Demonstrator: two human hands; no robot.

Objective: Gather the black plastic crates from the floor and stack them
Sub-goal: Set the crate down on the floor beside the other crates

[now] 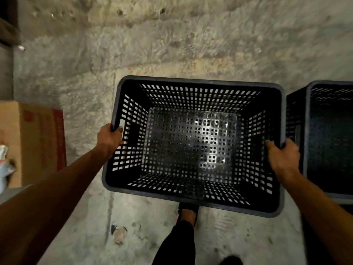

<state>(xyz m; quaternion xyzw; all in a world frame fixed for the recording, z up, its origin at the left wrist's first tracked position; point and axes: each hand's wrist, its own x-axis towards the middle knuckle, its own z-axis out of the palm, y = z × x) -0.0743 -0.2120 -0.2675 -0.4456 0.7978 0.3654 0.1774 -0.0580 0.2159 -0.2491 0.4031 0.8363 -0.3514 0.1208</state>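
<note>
Both arms reach forward and down, nearly straight, to a black crate (193, 148) held open side up above the concrete floor (152, 44). The left hand (109, 139) grips the rim of the crate's left short wall — thumb hooked over the top edge, the other fingers curled on the outer side and mostly hidden. The right hand (283, 155) grips the rim of the right short wall, fingers pressed together and folded over the edge, palm on the outside. The crate is empty, its perforated base catching a patch of light. Just beside it, on the right, stands a second black crate (330, 138), cut off by the frame edge. A cardboard box (36, 138) sits at the left. One foot (188, 215) shows below the held crate.
</note>
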